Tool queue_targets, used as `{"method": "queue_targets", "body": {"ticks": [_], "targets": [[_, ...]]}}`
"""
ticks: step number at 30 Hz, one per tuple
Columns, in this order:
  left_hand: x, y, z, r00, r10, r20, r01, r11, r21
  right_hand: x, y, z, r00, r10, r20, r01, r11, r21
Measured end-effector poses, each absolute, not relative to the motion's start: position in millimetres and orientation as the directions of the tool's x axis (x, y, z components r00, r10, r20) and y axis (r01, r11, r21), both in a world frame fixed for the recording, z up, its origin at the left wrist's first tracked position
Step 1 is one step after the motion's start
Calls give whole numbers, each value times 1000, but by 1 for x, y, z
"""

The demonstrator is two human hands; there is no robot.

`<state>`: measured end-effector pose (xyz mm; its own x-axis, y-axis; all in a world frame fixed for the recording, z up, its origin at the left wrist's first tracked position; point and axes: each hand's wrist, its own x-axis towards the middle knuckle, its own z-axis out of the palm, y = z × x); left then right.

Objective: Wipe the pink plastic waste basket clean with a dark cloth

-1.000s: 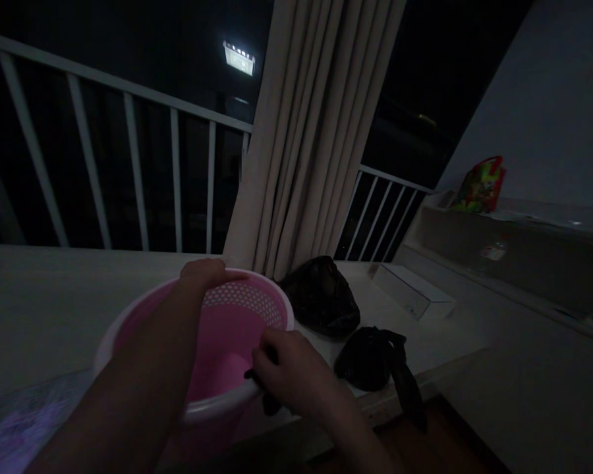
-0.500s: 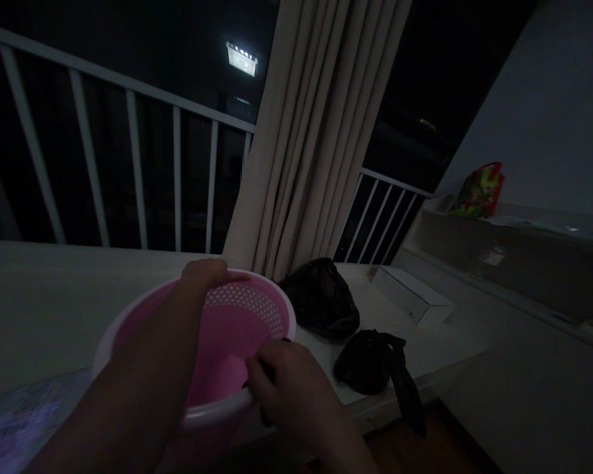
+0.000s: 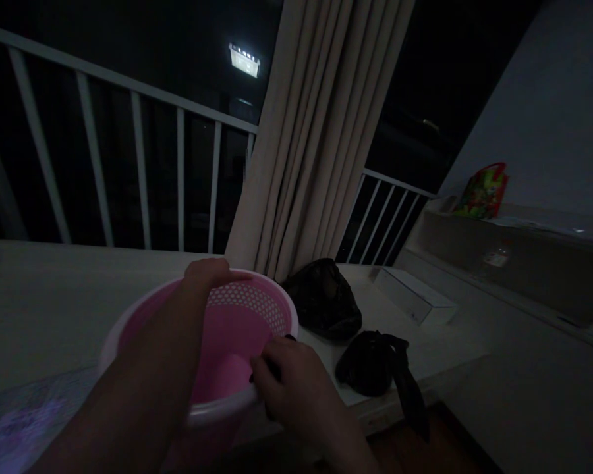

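Note:
A pink basket (image 3: 227, 368) with a band of holes under its pale rim stands at the lower centre, its mouth facing up. My left hand (image 3: 210, 271) rests on the far rim, fingers stretched along the inside edge. At the near right rim, my right hand (image 3: 284, 372) is curled with its fingers pinched round something dark, too small and dim to make out. Right of the basket lie a crumpled black bag (image 3: 326, 299) and, nearer, a second black bag (image 3: 368, 362) whose tail hangs over the ledge's edge.
The pale ledge (image 3: 54, 296) runs below a white railing (image 3: 138, 164) and a beige curtain (image 3: 306, 145). A white box (image 3: 415, 294) sits at the right. A red and green bag (image 3: 484, 191) stands on a shelf. Patterned cloth lies lower left.
The view has shifted slightly, so the scene sits a little further right. Both hands stay at the basket rim with hardly any change.

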<state>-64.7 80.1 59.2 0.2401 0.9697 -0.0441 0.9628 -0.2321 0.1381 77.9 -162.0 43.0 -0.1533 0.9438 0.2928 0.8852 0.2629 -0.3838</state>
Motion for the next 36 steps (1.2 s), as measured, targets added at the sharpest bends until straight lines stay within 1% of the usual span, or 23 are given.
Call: {"method": "queue_targets", "body": {"ticks": [3,5,6,9,11,13,16,19,23,30,33,36], "targets": [[-64,79,60,249,967,-51,961,-240,140,63,-169,39,-82,959,270,946,160,-282],[-63,79,60,250,967,-53,960,-240,140,59,-175,39,-100,964,248,943,171,-285],[-63,79,60,251,966,-55,960,-241,143,60,-178,40,-130,960,246,925,207,-318],[-63,80,59,248,967,-62,960,-237,150,73,-179,47,-200,946,254,833,301,-465],[-64,81,59,240,969,-55,962,-229,150,83,-175,50,-176,956,234,798,278,-534],[-65,81,58,230,972,-41,964,-222,147,88,-167,50,-124,966,227,805,232,-547],[-67,82,58,221,975,-27,965,-215,148,88,-157,46,-102,959,265,831,229,-507],[-68,82,58,214,977,-21,966,-208,155,87,-153,45,-143,944,297,847,272,-456],[-68,84,58,225,974,-24,962,-219,165,91,-158,53,-195,931,309,887,302,-350],[-68,89,55,232,972,-36,962,-224,158,96,-171,66,-247,919,308,892,340,-298],[-68,86,57,235,971,-39,962,-227,153,99,-171,65,-247,890,383,882,370,-292],[-68,82,59,228,973,-47,965,-220,141,105,-170,63,-268,829,491,850,443,-284]]}}
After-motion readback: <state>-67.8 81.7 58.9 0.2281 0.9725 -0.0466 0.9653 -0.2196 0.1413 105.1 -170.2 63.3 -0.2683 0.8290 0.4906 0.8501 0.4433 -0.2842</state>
